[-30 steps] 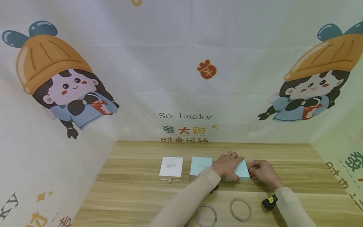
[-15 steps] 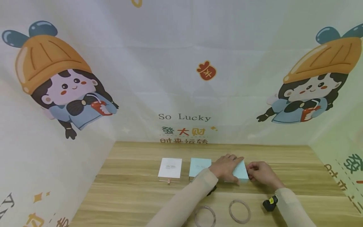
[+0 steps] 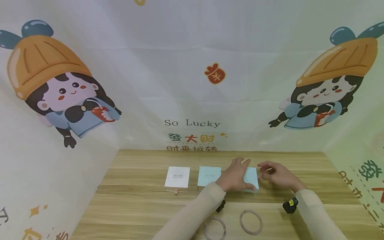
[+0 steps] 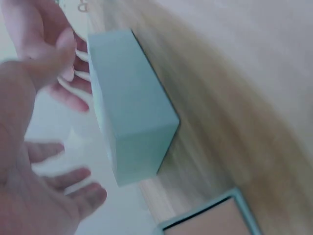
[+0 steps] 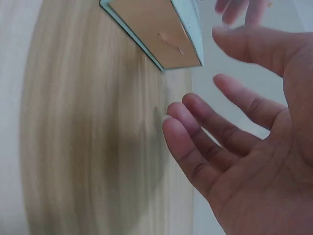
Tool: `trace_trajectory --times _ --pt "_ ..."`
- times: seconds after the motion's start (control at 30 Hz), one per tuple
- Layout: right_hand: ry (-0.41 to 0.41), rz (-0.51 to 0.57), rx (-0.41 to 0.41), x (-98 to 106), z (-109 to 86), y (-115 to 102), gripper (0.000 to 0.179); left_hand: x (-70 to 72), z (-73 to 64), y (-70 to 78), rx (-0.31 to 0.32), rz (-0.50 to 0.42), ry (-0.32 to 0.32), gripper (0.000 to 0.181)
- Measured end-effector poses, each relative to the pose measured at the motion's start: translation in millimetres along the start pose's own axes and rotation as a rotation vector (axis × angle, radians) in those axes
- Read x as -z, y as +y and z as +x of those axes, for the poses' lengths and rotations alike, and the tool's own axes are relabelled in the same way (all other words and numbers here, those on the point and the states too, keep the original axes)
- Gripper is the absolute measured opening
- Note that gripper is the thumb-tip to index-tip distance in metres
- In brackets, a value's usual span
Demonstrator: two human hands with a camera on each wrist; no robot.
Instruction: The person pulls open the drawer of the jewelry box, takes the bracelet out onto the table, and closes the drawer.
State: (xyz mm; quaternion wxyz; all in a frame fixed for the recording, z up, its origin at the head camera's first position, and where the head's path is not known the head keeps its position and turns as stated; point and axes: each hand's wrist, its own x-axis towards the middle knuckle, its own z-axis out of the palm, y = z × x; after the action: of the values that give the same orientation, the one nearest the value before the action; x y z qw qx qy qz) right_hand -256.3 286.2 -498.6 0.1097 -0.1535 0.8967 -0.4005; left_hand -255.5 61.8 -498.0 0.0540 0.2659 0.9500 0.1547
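A light-blue drawer box [image 3: 252,179] lies at the right of a row of boxes, partly covered by my left hand [image 3: 234,176] in the head view. The left wrist view shows that hand [image 4: 39,186] with fingers spread, a little apart from the box [image 4: 129,88]. Beyond the box's right side is my right hand [image 3: 277,176]. Its fingers are relaxed and hold nothing in the right wrist view, below the box's peach drawer front [image 5: 151,29], which bears a small ribbon pull [image 5: 171,43]. Two pale bangles, a right one [image 3: 241,220] and a left one [image 3: 224,228], lie nearer me.
Left of my hands lie another light-blue box [image 3: 208,176] and a white box [image 3: 177,178] with a pink pull tab [image 3: 176,191]. The wooden table [image 3: 135,200] meets printed cloth walls [image 3: 144,100] at the back and sides.
The right hand's fingers have come away from the box's right side and spread. My left hand has eased its hold and shifted slightly. The head view has shifted a little.
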Motion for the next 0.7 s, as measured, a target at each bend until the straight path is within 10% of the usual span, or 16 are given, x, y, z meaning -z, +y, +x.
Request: trace_trajectory --times 0.27,0.7 --pt "-0.077 -0.015 0.053 7 11.2 1 0.065 -4.4 -20.9 11.6 0.174 -0.029 0.190 0.094" --pt "-0.178 -0.061 0.080 7 23.2 0 0.057 -9.3 -30.8 14.8 0.232 -0.180 0.214 0.048"
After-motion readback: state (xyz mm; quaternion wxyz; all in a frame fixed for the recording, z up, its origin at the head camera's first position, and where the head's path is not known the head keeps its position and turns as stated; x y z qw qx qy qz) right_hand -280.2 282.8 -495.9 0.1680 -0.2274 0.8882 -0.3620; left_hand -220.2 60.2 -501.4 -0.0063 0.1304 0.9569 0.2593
